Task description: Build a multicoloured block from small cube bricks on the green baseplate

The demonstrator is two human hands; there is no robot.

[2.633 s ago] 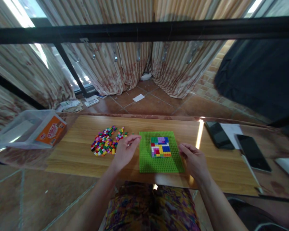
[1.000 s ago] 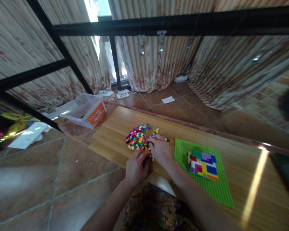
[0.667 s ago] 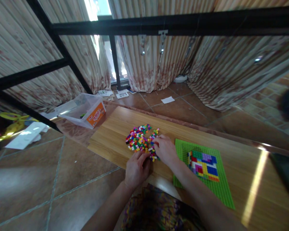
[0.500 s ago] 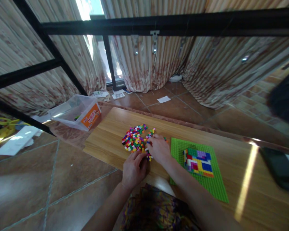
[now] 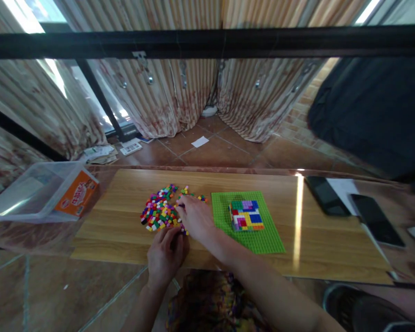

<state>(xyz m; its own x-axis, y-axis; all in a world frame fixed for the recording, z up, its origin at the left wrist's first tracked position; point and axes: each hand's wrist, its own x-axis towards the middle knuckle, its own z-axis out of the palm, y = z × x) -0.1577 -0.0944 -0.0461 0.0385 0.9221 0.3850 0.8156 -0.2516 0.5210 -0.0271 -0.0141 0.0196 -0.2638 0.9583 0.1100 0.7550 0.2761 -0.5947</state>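
A spread pile of small coloured toy bricks (image 5: 161, 207) lies on a wooden board. At its near edge rests my left hand (image 5: 166, 251), fingers curled together against the bricks; whatever is between them is hidden. My right hand (image 5: 195, 217) reaches over the pile's right side with fingers bent down in a pinch, and what they grip is too small to tell. Right of that hand lies a green baseplate (image 5: 263, 240). On it stands a low rectangular block of joined bricks (image 5: 247, 216) in blue, yellow, red, white, purple and green, touched by neither hand.
A clear plastic bin (image 5: 31, 189) with an orange label stands at the left. Two dark phones (image 5: 327, 196) and white papers lie at the right end of the wooden board (image 5: 103, 216). A black rail (image 5: 200, 44) crosses in front of curtains. Dark clothing of another person shows at right.
My view has turned to the right, so the scene sits further left and both phones show. Both hands stay at the brick pile with little change in their pose.
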